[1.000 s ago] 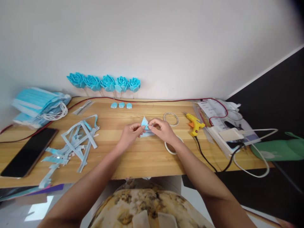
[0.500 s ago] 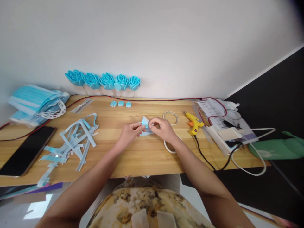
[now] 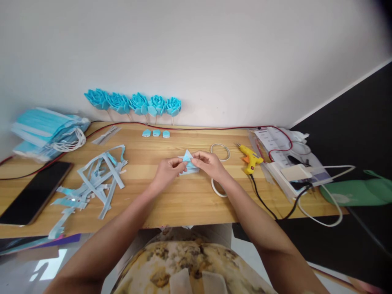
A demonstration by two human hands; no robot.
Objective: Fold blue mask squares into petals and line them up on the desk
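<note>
Between my hands is a small light-blue piece of face-mask fabric (image 3: 187, 156), folded to a point at its far end. My left hand (image 3: 169, 170) pinches its left side, thumb and fingertips closed. From the right, my right hand (image 3: 210, 164) grips the other side with thumb and forefinger. More light-blue fabric (image 3: 191, 169) lies under the fingertips; its extent is partly hidden. Beyond my hands lie three small folded blue petals (image 3: 156, 133) in a row. Two white rings stand close by: one ring (image 3: 220, 152) shows whole, the other ring (image 3: 216, 189) is partly behind my right forearm.
Several blue fabric flowers (image 3: 139, 104) on sticks lean against the wall. Left are bagged face masks (image 3: 43, 126), cut strips (image 3: 104, 175) and a phone (image 3: 35, 194). A yellow glue gun (image 3: 251, 158), its cord and a white power strip (image 3: 283, 181) occupy the right.
My right hand's fingers have come down onto the fabric, with the thumb nearer its middle. The pointed fold now shows wider and flatter. My left hand stays nearly in place.
</note>
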